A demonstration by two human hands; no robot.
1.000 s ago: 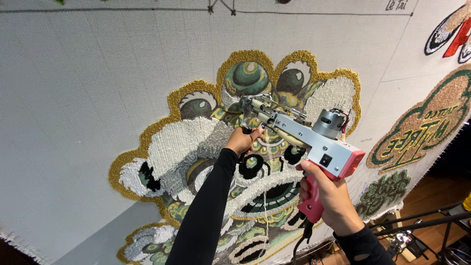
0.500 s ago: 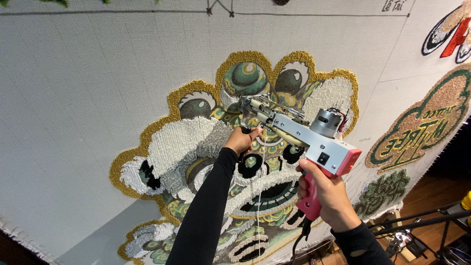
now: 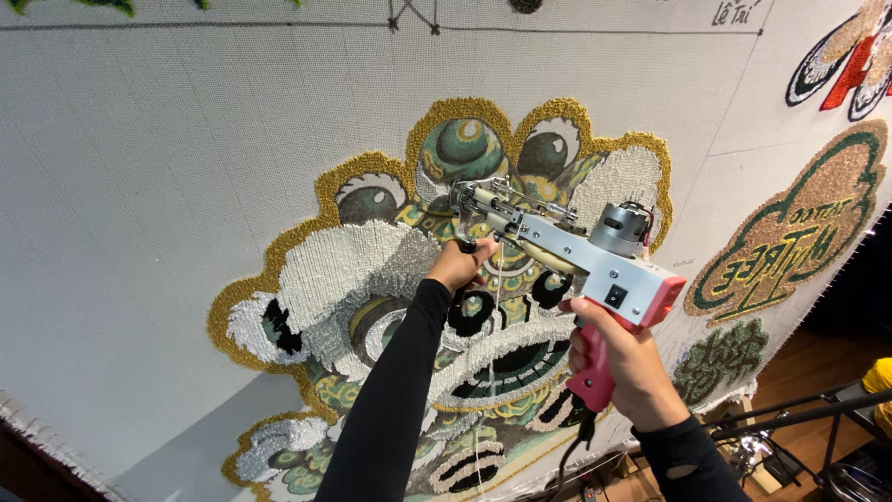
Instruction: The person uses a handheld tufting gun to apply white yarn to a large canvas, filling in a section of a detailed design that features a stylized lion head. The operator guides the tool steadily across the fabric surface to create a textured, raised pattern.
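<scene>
The pink grip of the tufting gun [image 3: 567, 256] is wrapped tight by the right hand [image 3: 621, 358]. Its small black front handle is gripped by the left hand [image 3: 460, 265], fingers curled shut. The gun's metal tip is pressed against the white cloth [image 3: 139, 186], right on the fluffy lion face [image 3: 418, 307] of gold, green and white yarn. A thin yarn strand [image 3: 491, 372] hangs down under the gun. 2 other fuzzy patches [image 3: 790, 232] are seen to the right.

A stretched white tufting cloth [image 3: 167, 186] bears a tufted lion-face design [image 3: 372, 279] and smaller tufted patches.
</scene>
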